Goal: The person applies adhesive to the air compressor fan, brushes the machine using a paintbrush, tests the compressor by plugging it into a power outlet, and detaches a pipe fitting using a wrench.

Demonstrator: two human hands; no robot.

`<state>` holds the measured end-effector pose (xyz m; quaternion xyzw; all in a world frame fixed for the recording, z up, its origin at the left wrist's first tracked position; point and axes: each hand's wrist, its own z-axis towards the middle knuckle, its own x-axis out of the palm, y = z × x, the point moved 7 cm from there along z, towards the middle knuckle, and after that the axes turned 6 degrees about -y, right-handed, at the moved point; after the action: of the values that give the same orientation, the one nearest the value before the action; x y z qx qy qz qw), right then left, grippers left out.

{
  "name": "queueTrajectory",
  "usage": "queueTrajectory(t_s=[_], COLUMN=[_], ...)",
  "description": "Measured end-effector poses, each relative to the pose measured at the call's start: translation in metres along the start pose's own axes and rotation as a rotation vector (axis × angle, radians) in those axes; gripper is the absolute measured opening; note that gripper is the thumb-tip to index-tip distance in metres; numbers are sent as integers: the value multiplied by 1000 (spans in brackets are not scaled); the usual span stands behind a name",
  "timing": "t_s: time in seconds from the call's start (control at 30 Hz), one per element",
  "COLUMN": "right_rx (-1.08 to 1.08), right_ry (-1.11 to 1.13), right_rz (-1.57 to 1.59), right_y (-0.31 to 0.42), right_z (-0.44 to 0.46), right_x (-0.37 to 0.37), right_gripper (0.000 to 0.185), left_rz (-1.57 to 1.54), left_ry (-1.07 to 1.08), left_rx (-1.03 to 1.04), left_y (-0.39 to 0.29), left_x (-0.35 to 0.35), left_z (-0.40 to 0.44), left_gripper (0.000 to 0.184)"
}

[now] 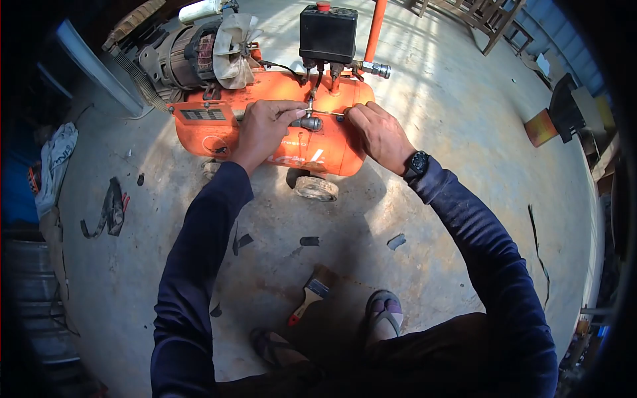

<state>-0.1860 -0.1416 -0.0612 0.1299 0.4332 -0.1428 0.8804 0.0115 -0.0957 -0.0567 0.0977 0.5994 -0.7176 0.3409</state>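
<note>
An orange air compressor [332,149] stands on the floor in front of me. Above its tank, a thin brass-coloured rod [326,112] spans the gap between my hands; its exact kind is unclear. My left hand [264,126] pinches at its left end, close to a grey metal valve fitting [310,123]. The fingers of my right hand [383,132] are closed around the other end, which they partly hide. Over the fittings sits a black pressure switch box [328,33] with a red knob. The motor [189,56], with its pale fan [235,52], is exposed at the tank's left.
A paintbrush [310,298] lies on the concrete floor near my feet, below several dark scraps [310,241]. Black strips with a red-handled tool [114,209] lie at left. Wooden furniture [474,16] stands at the back right, and a yellow-and-black box [543,126] is at right.
</note>
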Motion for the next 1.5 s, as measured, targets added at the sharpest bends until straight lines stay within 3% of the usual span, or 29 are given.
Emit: queueTrajectory(t_s=[0.27,0.43,0.53,0.7,0.87,1.0,1.1,1.4,1.5], right_rx=[57,48,-13,-161,-101,-120,-225,-170,-38], right_ry=[18,95,124,43,145,119,-29,31,155], right_rz=[-17,-44,-118,-201,-254,-263,-169,-259,-133], right_y=[-1,6,15,30,35,32,39,27,-3], right_z=[-1,21,37,52,58,55,55,52,26], right_x=[5,-23,-35,-44,-37,-39,-45,-40,-22], right_gripper=[30,27,24,23,18,16,14,9,18], left_rz=[42,-52,-67,-52,81,89,68,178,206], left_ry=[-38,-35,-37,-33,-31,-36,-24,51,56], left_rx=[178,57,150,121,114,136,142,158,103], left_y=[-5,9,8,14,9,12,9,-7,-10], left_x=[-2,-1,-4,-4,-4,-3,-3,-5,-4], left_z=[1,5,9,5,5,8,8,8,4], left_gripper=[22,23,23,24,26,26,26,28,27])
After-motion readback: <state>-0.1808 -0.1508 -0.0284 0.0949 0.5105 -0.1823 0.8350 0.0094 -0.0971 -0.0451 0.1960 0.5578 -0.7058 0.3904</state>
